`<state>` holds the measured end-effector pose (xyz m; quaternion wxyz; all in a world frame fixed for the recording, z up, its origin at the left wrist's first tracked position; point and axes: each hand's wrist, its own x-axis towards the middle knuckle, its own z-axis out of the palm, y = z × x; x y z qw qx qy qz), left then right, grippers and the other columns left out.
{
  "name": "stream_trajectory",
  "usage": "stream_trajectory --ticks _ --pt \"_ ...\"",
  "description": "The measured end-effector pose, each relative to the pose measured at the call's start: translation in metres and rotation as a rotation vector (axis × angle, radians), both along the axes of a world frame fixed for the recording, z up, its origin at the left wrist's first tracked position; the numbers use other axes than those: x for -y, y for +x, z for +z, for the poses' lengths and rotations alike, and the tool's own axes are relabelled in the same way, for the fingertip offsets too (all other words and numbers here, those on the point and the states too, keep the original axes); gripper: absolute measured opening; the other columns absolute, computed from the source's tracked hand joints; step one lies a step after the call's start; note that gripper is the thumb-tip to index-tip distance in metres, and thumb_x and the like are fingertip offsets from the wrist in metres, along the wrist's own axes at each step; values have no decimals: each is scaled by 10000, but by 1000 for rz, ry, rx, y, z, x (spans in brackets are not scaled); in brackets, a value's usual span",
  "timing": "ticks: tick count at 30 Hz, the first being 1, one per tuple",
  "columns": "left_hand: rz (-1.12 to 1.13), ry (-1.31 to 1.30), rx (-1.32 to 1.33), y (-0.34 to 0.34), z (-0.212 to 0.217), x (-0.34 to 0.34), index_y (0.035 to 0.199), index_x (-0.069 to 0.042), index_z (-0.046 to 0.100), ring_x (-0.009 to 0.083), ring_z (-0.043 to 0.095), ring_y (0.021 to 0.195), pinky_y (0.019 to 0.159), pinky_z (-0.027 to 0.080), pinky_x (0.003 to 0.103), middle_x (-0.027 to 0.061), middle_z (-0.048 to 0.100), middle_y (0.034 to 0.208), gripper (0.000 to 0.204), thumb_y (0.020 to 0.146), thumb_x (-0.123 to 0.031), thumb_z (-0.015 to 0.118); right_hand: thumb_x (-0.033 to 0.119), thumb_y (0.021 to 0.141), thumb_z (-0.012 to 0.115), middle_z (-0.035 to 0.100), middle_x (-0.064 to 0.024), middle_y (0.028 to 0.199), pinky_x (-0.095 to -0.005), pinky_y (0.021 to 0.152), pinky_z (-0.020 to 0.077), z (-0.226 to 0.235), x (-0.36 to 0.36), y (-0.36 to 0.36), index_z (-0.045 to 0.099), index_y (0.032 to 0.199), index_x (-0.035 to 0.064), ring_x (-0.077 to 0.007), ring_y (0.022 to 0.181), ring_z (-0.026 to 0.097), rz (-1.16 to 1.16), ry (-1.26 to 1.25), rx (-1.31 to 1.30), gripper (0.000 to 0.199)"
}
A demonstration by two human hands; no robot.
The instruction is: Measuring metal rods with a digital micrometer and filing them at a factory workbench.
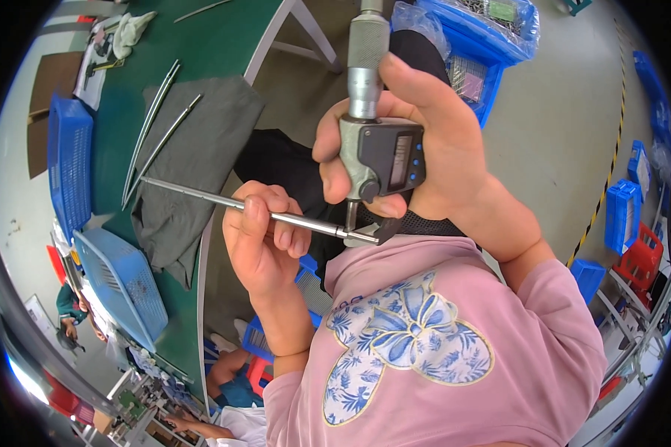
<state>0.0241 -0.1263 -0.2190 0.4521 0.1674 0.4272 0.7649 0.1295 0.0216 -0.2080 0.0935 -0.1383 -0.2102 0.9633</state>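
My right hand (451, 141) is wrapped round a digital micrometer (356, 153), its thumb beside the knurled barrel. The micrometer has a small grey display and blue buttons. Between the thumb and fingers of my left hand (265, 231) is a slim, shiny metal rod (194, 192). One end of the rod lies in the micrometer's gap, by the spindle; whether both measuring faces touch it I cannot tell. Its other end reaches left over a grey cloth (201, 130) on the green table (224, 33). More metal rods (151, 112) lie partly on that cloth.
A blue basket (71, 164) and a light-blue basket (123, 287) stand along the table. Blue crates (492, 89) with rods and plastic bags are beyond my right hand. At the far right are a red chair (641, 257) and blue bins (622, 216). Other people sit at lower left.
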Motion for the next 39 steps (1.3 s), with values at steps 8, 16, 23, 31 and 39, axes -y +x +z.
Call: stream_trajectory --ticks 8,16,23,31,39 --pt "-1 -12 -10 0 2 -1 759 14 477 79 337 394 336 312 191 19 362 489 236 876 -174 395 478 787 397 581 -180 615 -216 330 368 -1 0 2 558 777 -82 -160 351 461 -15 -16 -34 582" --pt "-1 3 10 -1 -1 -2 751 21 485 84 363 400 344 328 197 36 390 505 231 867 -167 417 485 852 214 551 -247 651 -208 305 369 2 -1 3 525 858 -106 -177 337 437 -38 33 -3 668" --pt "3 -12 10 1 -2 -2 749 23 486 86 366 394 344 334 195 42 404 512 222 862 -159 429 510 835 243 555 -240 662 -204 303 365 3 0 2 529 849 -93 -177 380 465 -31 104 3 667" --pt "12 -39 -6 1 -1 -1 737 17 481 79 352 394 335 317 191 23 375 496 242 867 -179 421 551 816 261 568 -227 676 -198 317 373 0 0 1 537 851 -86 -170 384 476 29 127 -9 695" --pt "32 -46 22 1 0 -1 737 21 479 85 353 388 339 316 194 27 376 490 244 868 -176 417 527 833 238 563 -225 662 -199 310 368 3 1 1 529 861 -100 -161 344 447 8 94 -4 692"
